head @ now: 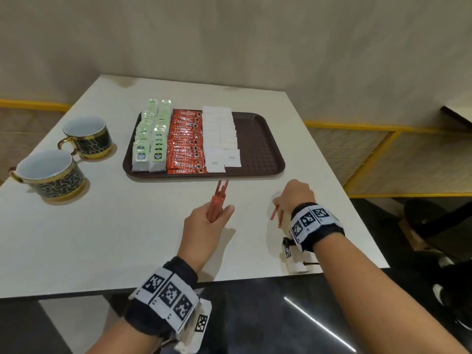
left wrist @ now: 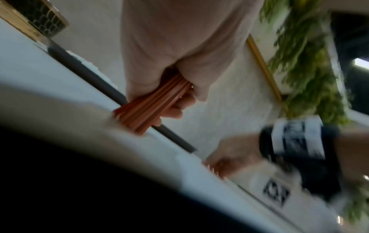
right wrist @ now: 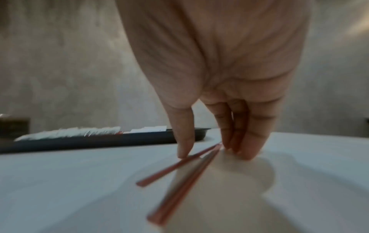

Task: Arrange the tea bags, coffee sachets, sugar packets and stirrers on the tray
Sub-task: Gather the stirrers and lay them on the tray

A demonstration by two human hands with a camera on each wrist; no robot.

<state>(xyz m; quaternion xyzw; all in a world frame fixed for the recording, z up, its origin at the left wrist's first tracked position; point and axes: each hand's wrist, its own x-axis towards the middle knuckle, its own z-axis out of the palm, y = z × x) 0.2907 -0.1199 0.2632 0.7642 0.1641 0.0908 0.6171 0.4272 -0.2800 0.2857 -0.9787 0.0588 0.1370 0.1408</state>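
Note:
A brown tray lies mid-table. On it are rows of green tea bags, red coffee sachets and white sugar packets; its right part is bare. My left hand grips a bundle of red stirrers just in front of the tray, also seen as the bundle in the left hand. My right hand is down on the table to the right. Its thumb and fingertips pinch a few loose stirrers, whose free ends point back at me.
Two dark, gold-trimmed cups stand at the table's left. The table's near edge lies just behind my wrists, its right edge close to my right hand. A yellow-framed partition runs on the right.

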